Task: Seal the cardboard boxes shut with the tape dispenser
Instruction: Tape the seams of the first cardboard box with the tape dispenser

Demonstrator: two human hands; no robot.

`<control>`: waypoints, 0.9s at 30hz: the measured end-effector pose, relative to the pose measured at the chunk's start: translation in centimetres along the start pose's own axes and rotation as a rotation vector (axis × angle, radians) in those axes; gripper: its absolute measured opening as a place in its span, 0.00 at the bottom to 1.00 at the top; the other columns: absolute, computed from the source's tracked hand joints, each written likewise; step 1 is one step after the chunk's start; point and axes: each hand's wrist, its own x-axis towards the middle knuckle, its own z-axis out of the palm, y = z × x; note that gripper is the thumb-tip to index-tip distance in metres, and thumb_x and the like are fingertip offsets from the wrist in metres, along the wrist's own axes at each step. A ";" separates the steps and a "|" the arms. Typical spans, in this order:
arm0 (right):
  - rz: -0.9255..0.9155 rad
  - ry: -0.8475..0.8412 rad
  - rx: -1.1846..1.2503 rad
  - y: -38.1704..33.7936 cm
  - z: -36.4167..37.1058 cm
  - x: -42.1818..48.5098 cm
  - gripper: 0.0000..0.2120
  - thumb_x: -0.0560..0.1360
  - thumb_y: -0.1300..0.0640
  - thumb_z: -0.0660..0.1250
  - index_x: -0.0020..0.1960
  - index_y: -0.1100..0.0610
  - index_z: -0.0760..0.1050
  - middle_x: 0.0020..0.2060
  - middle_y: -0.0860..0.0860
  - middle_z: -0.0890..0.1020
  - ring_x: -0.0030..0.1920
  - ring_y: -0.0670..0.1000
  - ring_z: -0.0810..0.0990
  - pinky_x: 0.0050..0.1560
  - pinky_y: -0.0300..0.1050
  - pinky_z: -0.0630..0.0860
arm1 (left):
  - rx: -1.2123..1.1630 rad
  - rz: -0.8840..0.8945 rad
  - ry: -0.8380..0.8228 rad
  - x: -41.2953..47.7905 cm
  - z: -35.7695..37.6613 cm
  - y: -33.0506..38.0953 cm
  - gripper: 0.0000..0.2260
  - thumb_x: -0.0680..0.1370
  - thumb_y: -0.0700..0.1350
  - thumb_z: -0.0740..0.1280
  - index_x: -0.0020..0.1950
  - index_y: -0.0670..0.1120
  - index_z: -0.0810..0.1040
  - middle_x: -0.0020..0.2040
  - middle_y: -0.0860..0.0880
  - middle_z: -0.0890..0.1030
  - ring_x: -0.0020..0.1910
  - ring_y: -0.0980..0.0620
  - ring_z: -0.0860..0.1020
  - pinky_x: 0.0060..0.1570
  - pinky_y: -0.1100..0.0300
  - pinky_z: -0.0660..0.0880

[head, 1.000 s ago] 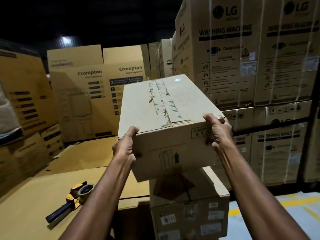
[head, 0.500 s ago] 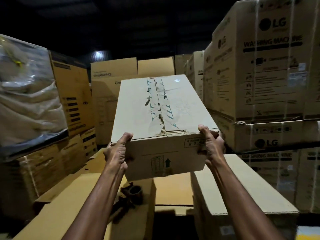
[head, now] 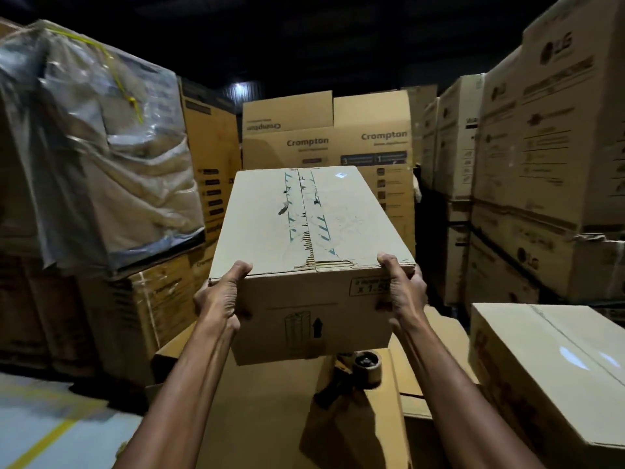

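Both hands grasped the near end of a long cardboard box [head: 311, 225], held in the air: the left hand [head: 221, 299] clamped its near left corner and the right hand [head: 404, 292] its near right corner, each with the thumb over the top edge. The box's long axis ran straight away from the person, so its centre seam [head: 306, 214] pointed forward. The flaps were closed, with only torn remnants of green-printed tape along the join; its contents were hidden. The tape dispenser [head: 358, 370] lay on flattened cardboard [head: 263, 401] just below the box's near right underside, nearer the right hand, its handle pointing toward the person. Setting the box down would likely need a spot beside the tool, not on it. To the right sat a taped carton [head: 548, 360]; behind, a Crompton carton [head: 324, 143] stood with flaps raised.
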 end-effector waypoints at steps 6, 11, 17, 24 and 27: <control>0.078 -0.031 0.038 4.2 7.9 0.7 0.45 0.68 0.39 0.79 0.79 0.49 0.66 0.61 0.55 0.79 0.55 0.55 0.78 0.49 0.53 0.79 | 0.059 -0.031 0.037 8.5 -3.9 0.5 0.45 0.45 0.57 0.84 0.60 0.46 0.80 0.54 0.45 0.83 0.53 0.42 0.79 0.54 0.32 0.78; 0.133 -0.010 0.055 7.3 12.6 0.4 0.44 0.67 0.40 0.79 0.78 0.49 0.67 0.60 0.57 0.80 0.48 0.48 0.77 0.45 0.53 0.82 | 0.118 -0.083 0.031 14.1 -6.2 1.0 0.46 0.47 0.57 0.85 0.61 0.45 0.75 0.59 0.44 0.79 0.60 0.39 0.75 0.54 0.24 0.72; 0.155 0.052 0.015 10.5 16.9 -2.1 0.42 0.71 0.46 0.79 0.80 0.50 0.66 0.57 0.54 0.79 0.46 0.44 0.75 0.42 0.47 0.76 | 0.177 -0.220 -0.043 19.0 -10.2 0.5 0.42 0.54 0.53 0.84 0.64 0.42 0.75 0.65 0.42 0.76 0.67 0.37 0.73 0.56 0.23 0.72; 0.195 0.148 -0.083 15.3 20.5 -6.4 0.42 0.70 0.45 0.79 0.80 0.50 0.66 0.62 0.55 0.78 0.56 0.55 0.74 0.38 0.48 0.76 | 0.264 -0.344 -0.098 24.5 -15.7 -1.7 0.38 0.61 0.50 0.84 0.67 0.43 0.75 0.72 0.44 0.72 0.73 0.34 0.68 0.49 0.16 0.68; 0.215 0.143 -0.141 17.3 21.5 -7.9 0.46 0.62 0.36 0.77 0.76 0.49 0.70 0.62 0.54 0.80 0.61 0.58 0.76 0.51 0.66 0.82 | 0.290 -0.393 -0.104 26.3 -17.2 -2.8 0.34 0.62 0.49 0.84 0.64 0.42 0.76 0.71 0.44 0.73 0.72 0.35 0.69 0.46 0.15 0.68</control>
